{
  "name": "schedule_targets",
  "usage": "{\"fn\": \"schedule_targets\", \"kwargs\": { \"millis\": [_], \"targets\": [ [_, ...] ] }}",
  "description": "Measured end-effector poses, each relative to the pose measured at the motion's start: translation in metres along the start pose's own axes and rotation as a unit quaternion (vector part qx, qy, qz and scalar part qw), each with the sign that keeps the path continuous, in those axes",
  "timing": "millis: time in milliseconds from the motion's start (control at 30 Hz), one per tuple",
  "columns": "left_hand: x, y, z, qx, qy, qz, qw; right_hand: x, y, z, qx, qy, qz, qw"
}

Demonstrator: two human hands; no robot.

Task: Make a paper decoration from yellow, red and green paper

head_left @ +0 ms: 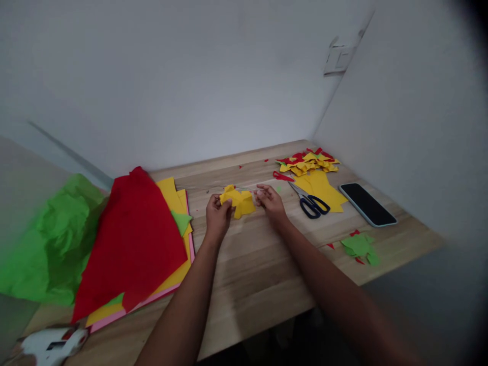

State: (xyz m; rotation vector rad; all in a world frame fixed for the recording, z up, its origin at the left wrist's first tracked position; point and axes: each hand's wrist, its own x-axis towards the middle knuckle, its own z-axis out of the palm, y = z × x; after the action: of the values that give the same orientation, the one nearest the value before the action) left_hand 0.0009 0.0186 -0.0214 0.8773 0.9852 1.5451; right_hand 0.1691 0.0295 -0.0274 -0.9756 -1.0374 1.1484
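My left hand (219,216) pinches a yellow paper cutout (238,202) with uneven edges, above the middle of the wooden table. At the cutout's other side, my right hand (271,203) is closed, thumb and fingers together on what looks like a thin wire (246,189). This line runs along the cutout's upper edge; its full length is hard to make out. To the right of my right hand lie scissors (313,206) with dark blue handles, their blades near yellow paper strips (324,190).
Red paper (133,239) covers yellow and pink sheets on the left, beside crumpled green paper (68,234). A white glue gun (53,345) is at front left. Cut pieces (307,161) lie at the back right, a phone (368,204) and green scraps (360,246) nearer.
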Motion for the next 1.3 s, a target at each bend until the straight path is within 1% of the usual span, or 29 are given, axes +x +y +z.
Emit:
{"fn": "schedule_targets", "kwargs": {
  "millis": [67, 100, 233, 333, 433, 467, 500, 533, 567, 600, 633, 700, 767, 833, 933, 1033, 1200, 1300],
  "targets": [
    [0.001, 0.002, 0.000, -0.017, 0.014, 0.002, 1.000, 0.001, 0.003, 0.000, -0.004, 0.010, -0.002, 1.000],
    [0.000, 0.003, 0.000, -0.028, 0.012, 0.000, 1.000, 0.002, 0.004, 0.001, -0.007, -0.001, 0.000, 1.000],
    [-0.006, 0.005, 0.004, -0.063, -0.019, -0.019, 0.998, -0.002, 0.007, 0.003, -0.013, -0.091, 0.028, 0.995],
    [-0.008, 0.003, 0.008, -0.060, -0.032, -0.022, 0.997, -0.005, 0.006, 0.004, -0.016, -0.098, 0.029, 0.995],
    [-0.006, 0.000, 0.008, -0.042, -0.030, -0.018, 0.999, -0.008, 0.003, 0.004, -0.032, -0.108, 0.024, 0.993],
    [-0.006, 0.000, 0.007, -0.030, -0.027, -0.016, 0.999, -0.010, 0.001, 0.003, -0.054, -0.099, 0.010, 0.994],
    [-0.005, -0.001, 0.006, -0.016, -0.024, -0.015, 0.999, -0.011, -0.002, 0.002, -0.091, -0.079, -0.018, 0.993],
    [-0.005, -0.001, 0.005, -0.003, -0.025, -0.014, 1.000, -0.013, -0.005, 0.000, -0.139, -0.049, -0.060, 0.987],
    [-0.005, 0.000, 0.005, 0.010, -0.032, -0.018, 0.999, -0.014, -0.009, -0.001, -0.194, -0.019, -0.110, 0.975],
    [-0.006, 0.000, 0.004, 0.018, -0.043, -0.024, 0.999, -0.016, -0.013, -0.003, -0.248, 0.004, -0.160, 0.955],
    [-0.006, 0.001, 0.004, 0.023, -0.055, -0.032, 0.998, -0.017, -0.016, -0.004, -0.296, 0.009, -0.201, 0.934],
    [-0.008, 0.002, 0.004, 0.024, -0.079, -0.049, 0.995, -0.020, -0.019, -0.005, -0.357, -0.027, -0.241, 0.902],
    [-0.009, 0.002, 0.005, 0.024, -0.093, -0.057, 0.994, -0.022, -0.019, -0.003, -0.381, -0.065, -0.244, 0.889],
    [-0.009, 0.001, 0.005, 0.033, -0.098, -0.055, 0.993, -0.022, -0.016, 0.000, -0.386, -0.071, -0.242, 0.887],
    [-0.009, -0.001, 0.004, 0.048, -0.108, -0.047, 0.992, -0.021, -0.011, 0.003, -0.383, -0.046, -0.248, 0.889],
    [-0.008, -0.002, 0.005, 0.052, -0.121, -0.046, 0.990, -0.020, -0.010, 0.003, -0.369, -0.036, -0.252, 0.894],
    [-0.009, 0.001, 0.008, 0.055, -0.092, -0.058, 0.992, -0.017, -0.010, 0.000, -0.332, -0.050, -0.235, 0.912],
    [-0.011, 0.003, 0.009, 0.069, -0.091, -0.028, 0.993, -0.016, -0.008, -0.001, -0.317, -0.056, -0.234, 0.917]
  ]
}}
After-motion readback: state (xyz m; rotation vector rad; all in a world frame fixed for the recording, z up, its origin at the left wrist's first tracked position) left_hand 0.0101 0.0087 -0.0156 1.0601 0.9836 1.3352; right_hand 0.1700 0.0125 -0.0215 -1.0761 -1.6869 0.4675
